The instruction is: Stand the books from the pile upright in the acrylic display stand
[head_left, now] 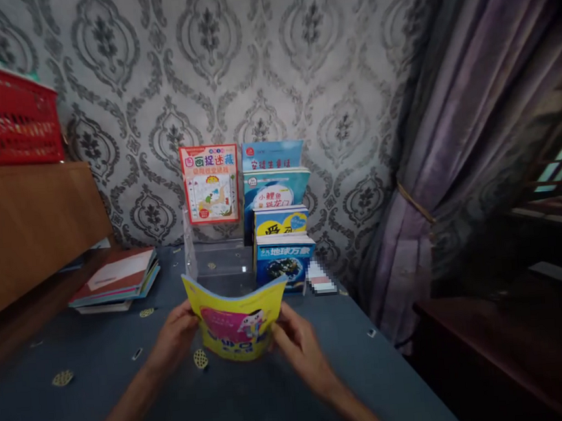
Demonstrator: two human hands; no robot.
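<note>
**Forearms stretched over the worktop, a yellow book held between two hands**

The left edge of the yellow book is pinched by the fingers of the left hand, and its right edge is gripped by the fingers of the right hand. Its cover, marked with a pink patch and a cartoon figure, is turned toward the camera, and its top edge is bowed downward in the middle. Whether the worktop is touched by its lower edge cannot be told.

Just behind it, a clear stepped rack is seen. Its back left is occupied by a red-bordered book. On its right side, a blue book, a teal book, a yellow-and-blue book and an Earth-covered book are lined up from back to front, each partly covered by the next.

A pile of books is laid flat at the left, near a wooden cabinet topped by a red basket.
</note>
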